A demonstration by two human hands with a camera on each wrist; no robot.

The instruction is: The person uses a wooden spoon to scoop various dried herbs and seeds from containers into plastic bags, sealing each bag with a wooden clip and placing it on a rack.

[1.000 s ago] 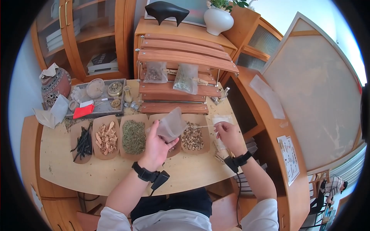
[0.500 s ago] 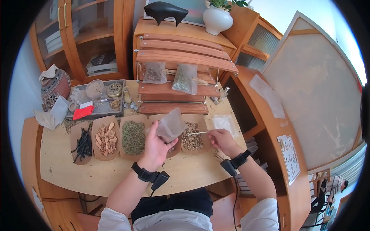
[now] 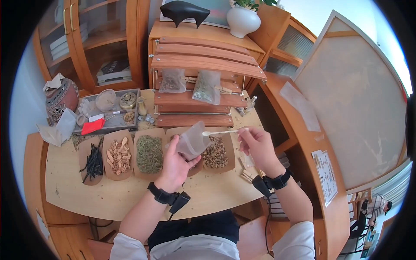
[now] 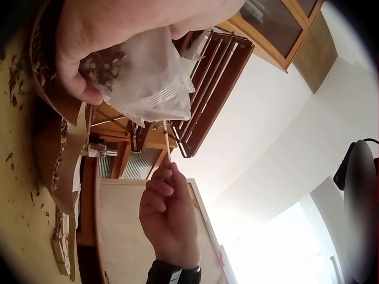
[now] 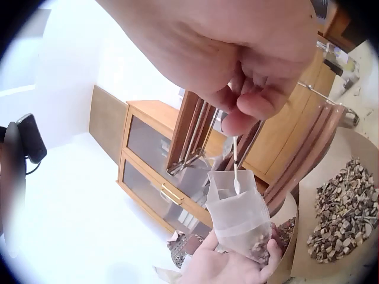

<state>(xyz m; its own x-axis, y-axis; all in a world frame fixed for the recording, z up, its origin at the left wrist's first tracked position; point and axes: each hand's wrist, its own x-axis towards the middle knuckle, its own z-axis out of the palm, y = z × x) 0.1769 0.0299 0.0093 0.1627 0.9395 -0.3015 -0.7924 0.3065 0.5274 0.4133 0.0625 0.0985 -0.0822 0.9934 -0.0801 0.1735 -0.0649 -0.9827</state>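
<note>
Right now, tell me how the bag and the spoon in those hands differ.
The bag is broad and cloudy, with bits showing inside; the spoon is thin and stick-like. The left hand holds the bag; the right hand pinches the spoon. Both are pale and held above the table.

Looks like a herb workshop: trays (image 3: 148, 176) of plant pieces (image 3: 149, 154) on the worktop (image 3: 125, 195), glazed bookcase (image 3: 79, 47) far left.
</note>
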